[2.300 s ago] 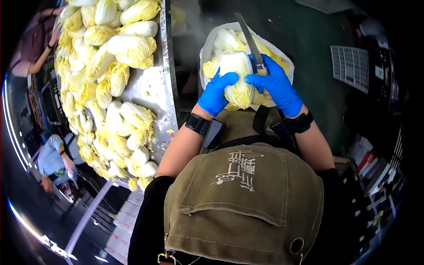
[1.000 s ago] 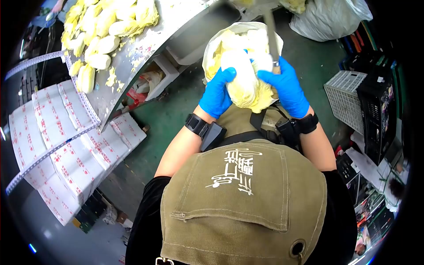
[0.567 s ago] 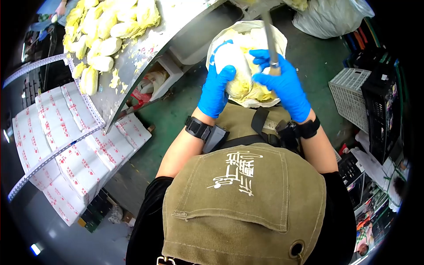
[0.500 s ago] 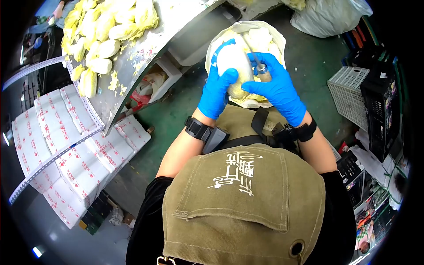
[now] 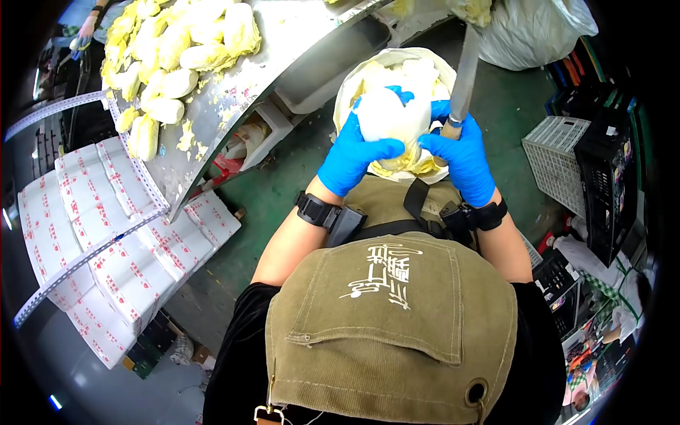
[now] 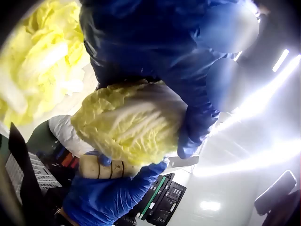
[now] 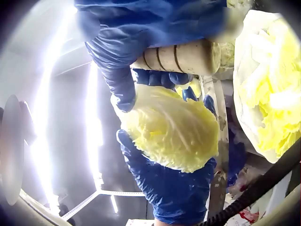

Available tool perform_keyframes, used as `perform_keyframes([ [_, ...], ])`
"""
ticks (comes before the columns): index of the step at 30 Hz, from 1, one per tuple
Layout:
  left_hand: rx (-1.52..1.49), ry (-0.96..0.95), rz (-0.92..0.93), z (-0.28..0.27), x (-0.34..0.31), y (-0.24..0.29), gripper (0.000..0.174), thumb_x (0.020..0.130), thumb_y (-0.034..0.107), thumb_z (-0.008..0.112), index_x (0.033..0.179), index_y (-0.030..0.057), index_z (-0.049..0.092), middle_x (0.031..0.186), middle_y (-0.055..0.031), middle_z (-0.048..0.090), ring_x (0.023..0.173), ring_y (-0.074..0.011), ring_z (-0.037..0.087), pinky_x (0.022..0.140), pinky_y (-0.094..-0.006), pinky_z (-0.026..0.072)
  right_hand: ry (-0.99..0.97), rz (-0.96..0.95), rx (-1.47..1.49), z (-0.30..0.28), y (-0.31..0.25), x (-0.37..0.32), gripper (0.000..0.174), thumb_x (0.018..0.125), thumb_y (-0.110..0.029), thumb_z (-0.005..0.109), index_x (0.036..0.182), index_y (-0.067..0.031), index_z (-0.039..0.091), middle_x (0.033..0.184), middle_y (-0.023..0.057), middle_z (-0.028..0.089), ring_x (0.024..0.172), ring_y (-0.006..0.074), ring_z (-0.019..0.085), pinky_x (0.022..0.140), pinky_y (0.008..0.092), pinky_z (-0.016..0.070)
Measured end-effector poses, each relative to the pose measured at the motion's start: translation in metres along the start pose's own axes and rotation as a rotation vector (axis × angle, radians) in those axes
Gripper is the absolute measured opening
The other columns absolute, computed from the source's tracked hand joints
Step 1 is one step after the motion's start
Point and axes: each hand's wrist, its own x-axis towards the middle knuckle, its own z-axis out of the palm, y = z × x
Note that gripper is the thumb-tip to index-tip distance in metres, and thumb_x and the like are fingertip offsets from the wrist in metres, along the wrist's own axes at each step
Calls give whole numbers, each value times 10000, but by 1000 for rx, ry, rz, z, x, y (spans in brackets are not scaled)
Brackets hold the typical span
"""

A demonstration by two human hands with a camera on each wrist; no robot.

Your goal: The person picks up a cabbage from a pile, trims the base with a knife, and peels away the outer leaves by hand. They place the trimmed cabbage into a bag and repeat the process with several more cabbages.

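A napa cabbage [image 5: 393, 120] is held between my two blue-gloved hands, over a bag [image 5: 345, 88] full of pale leaves. My left hand [image 5: 358, 152] grips it from the left, thumb across its near side. My right hand [image 5: 464, 156] grips the wooden handle [image 7: 188, 56] of a knife, and its thumb touches the cabbage. The knife blade [image 5: 465, 71] points up and away, to the right of the cabbage. In the left wrist view, the cabbage's leafy yellow end [image 6: 136, 136] sits beside the ringed knife handle [image 6: 103, 167].
A metal table [image 5: 244, 81] at the left bears a heap of cabbages [image 5: 173, 53]. Stacked white cartons [image 5: 99, 241] stand below it. At the back right lies a filled plastic bag [image 5: 531, 32]; crates [image 5: 556, 159] stand at the right.
My view has turned away from the heaped table. Over the last half second, the knife has swung from down beside the cabbage to pointing away, and the cabbage has shifted right in my grip.
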Motion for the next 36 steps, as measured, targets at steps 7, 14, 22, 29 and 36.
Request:
perform_keyframes([
  [7,-400,202,-86,-30,9,-35,682,794,262,673,1363,32,374,1202,-162,548,1114,-289,546,1005,-431,417,16,195,484,-32,39,16,197,808,-81,680,944,-98,537,750,-12,558,625,85,535,520,210,440],
  [14,-655,320,-173,-53,10,-44,591,901,383,522,1371,53,380,1233,-190,541,1142,-318,534,1005,-459,409,170,383,312,-55,88,38,148,821,-130,676,945,-99,599,798,-16,609,615,43,521,496,188,400],
  [22,-335,238,-69,-24,6,-41,535,915,227,547,1381,38,365,1336,-97,465,1210,-215,469,1017,-346,394,14,109,-83,7,32,25,412,743,-169,781,1084,-47,585,921,28,586,828,99,530,670,234,458],
  [29,-142,176,-32,-15,-1,-19,663,818,115,650,1390,34,325,1280,-92,493,1168,-189,487,989,-336,403,-67,6,-145,20,5,20,532,741,-111,774,1205,-17,532,1133,73,573,1054,154,520,889,291,450],
  [36,-88,96,-111,-23,-3,-15,705,763,79,687,1382,35,354,1309,-103,487,1198,-204,471,1013,-343,389,-179,173,-159,16,-10,19,487,762,-98,747,1198,-3,553,1123,67,596,1005,141,558,889,288,454],
])
